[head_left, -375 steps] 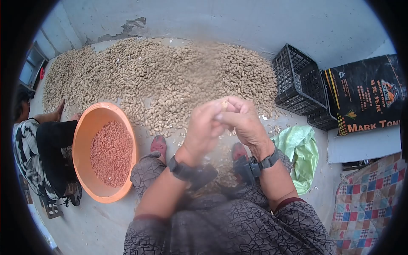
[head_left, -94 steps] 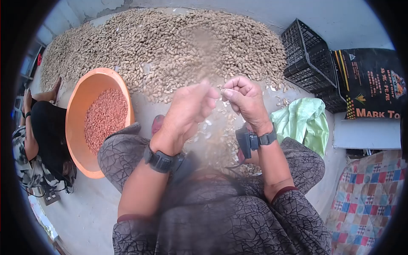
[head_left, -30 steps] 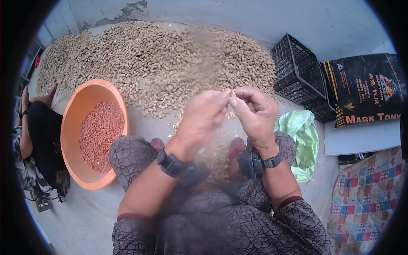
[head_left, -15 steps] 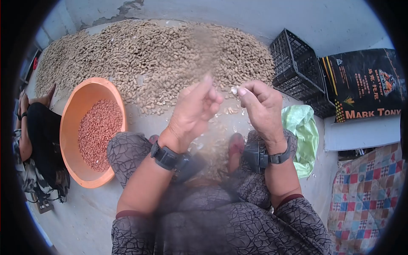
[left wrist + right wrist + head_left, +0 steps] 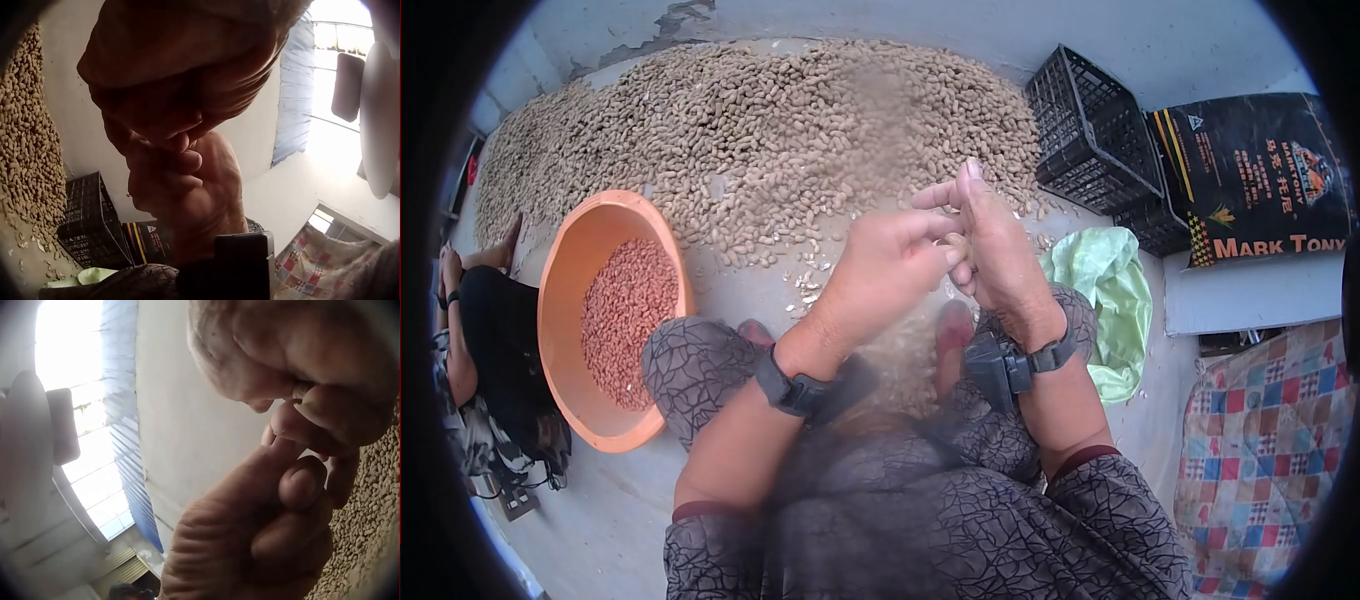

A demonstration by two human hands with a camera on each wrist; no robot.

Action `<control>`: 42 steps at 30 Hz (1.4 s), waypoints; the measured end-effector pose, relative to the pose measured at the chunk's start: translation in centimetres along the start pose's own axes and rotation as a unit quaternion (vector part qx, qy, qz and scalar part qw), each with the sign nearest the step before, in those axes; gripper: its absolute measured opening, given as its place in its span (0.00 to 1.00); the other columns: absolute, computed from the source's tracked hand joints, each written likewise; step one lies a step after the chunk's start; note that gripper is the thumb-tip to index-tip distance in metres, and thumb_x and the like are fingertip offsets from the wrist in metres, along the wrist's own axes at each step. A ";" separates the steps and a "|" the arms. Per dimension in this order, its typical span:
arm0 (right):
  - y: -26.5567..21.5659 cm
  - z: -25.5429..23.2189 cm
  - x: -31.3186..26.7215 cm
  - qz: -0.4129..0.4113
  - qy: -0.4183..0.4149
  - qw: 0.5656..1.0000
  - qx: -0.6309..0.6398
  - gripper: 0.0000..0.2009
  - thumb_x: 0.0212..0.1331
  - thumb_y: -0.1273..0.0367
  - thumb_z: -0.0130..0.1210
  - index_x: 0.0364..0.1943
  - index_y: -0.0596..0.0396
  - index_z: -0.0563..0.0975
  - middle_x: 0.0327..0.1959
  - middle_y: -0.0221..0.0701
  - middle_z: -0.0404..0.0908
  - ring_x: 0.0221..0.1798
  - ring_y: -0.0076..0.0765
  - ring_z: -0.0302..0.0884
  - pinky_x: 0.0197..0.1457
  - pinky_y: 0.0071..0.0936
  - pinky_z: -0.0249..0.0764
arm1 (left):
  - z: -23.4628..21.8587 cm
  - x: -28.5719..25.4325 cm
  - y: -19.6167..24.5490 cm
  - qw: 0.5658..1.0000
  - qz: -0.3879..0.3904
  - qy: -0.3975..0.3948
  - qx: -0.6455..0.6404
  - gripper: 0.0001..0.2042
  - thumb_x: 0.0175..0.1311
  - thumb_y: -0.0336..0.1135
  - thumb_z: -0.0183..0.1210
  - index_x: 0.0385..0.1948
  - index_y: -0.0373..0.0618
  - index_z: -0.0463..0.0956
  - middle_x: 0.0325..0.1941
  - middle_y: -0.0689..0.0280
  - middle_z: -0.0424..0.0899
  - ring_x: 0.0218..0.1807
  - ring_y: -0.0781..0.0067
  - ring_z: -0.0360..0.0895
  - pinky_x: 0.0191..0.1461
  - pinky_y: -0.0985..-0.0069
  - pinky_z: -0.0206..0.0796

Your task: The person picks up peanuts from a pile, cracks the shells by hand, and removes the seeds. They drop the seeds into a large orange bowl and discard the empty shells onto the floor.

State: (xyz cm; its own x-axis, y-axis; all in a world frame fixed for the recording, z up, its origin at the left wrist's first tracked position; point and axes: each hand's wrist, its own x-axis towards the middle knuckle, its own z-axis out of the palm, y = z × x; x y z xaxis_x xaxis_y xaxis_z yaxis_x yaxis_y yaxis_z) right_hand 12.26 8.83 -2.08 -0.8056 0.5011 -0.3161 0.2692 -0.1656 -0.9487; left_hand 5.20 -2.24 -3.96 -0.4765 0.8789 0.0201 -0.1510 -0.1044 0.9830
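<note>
In the head view both hands meet in mid-air over the lap. The left hand pinches a peanut between thumb and finger; its pale shell also shows as a small bit of the peanut in the right wrist view. Right up against it is the right hand, thumb pointing up and lower fingers curled inward. I cannot tell whether those curled fingers hold anything. Behind the hands spreads a big heap of unshelled peanuts. Reddish shelled kernels lie in an orange basin on the left.
Broken shells litter the floor near the feet. Black plastic crates and a black printed sack stand at right, with a green bag in front. Another person sits beyond the basin. A patchwork cloth hangs lower right.
Half a second ago the hands were apart, the right pinching a pale shell piece. Now they are together, the right thumb has straightened, and a peanut shows in the left fingers.
</note>
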 end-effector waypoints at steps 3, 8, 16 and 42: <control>0.0 0.0 0.1 0.001 -0.061 0.998 0.026 0.28 0.65 0.48 0.33 0.39 0.62 0.73 0.23 0.27 0.75 0.14 0.12 0.63 0.12 0.08 0.55 | -0.3 0.3 -0.6 0.998 0.011 0.019 -0.053 0.07 0.59 0.28 0.53 0.34 0.35 0.77 0.24 0.71 0.78 0.24 0.87 0.71 0.26 0.88 0.62; -0.7 -0.2 0.2 -0.109 -0.027 0.991 -0.076 0.17 0.62 0.59 0.46 0.37 0.62 0.74 0.23 0.27 0.76 0.20 0.14 0.71 0.16 0.10 0.61 | -2.1 0.5 0.3 0.985 -0.073 0.156 -0.025 0.10 0.58 0.36 0.58 0.25 0.37 0.77 0.19 0.73 0.74 0.20 0.87 0.66 0.23 0.86 0.58; -0.5 0.0 0.5 -0.080 -0.059 0.995 -0.021 0.08 0.55 0.72 0.54 0.37 0.62 0.74 0.25 0.29 0.78 0.22 0.15 0.72 0.19 0.10 0.67 | -4.0 0.3 -0.4 0.972 -0.080 0.166 -0.148 0.13 0.66 0.40 0.50 0.29 0.40 0.75 0.18 0.74 0.72 0.14 0.90 0.60 0.16 0.92 0.50; -0.3 0.5 0.2 -0.083 -0.157 0.969 0.172 0.07 0.57 0.72 0.53 0.36 0.62 0.72 0.28 0.36 0.78 0.23 0.18 0.73 0.20 0.12 0.68 | -9.6 -5.3 10.2 0.966 -0.027 0.115 0.232 0.17 0.62 0.37 0.53 0.48 0.36 0.73 0.41 0.65 0.80 0.44 0.79 0.75 0.46 0.82 0.65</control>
State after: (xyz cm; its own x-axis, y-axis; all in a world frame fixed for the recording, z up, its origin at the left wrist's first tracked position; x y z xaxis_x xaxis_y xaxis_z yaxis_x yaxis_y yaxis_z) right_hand 11.73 8.55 -1.89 -0.9583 0.2703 -0.0929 -0.0259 -0.4060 -0.9135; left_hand -2.16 -12.50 4.24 -0.6670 0.7447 -0.0227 0.1968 0.2055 0.9587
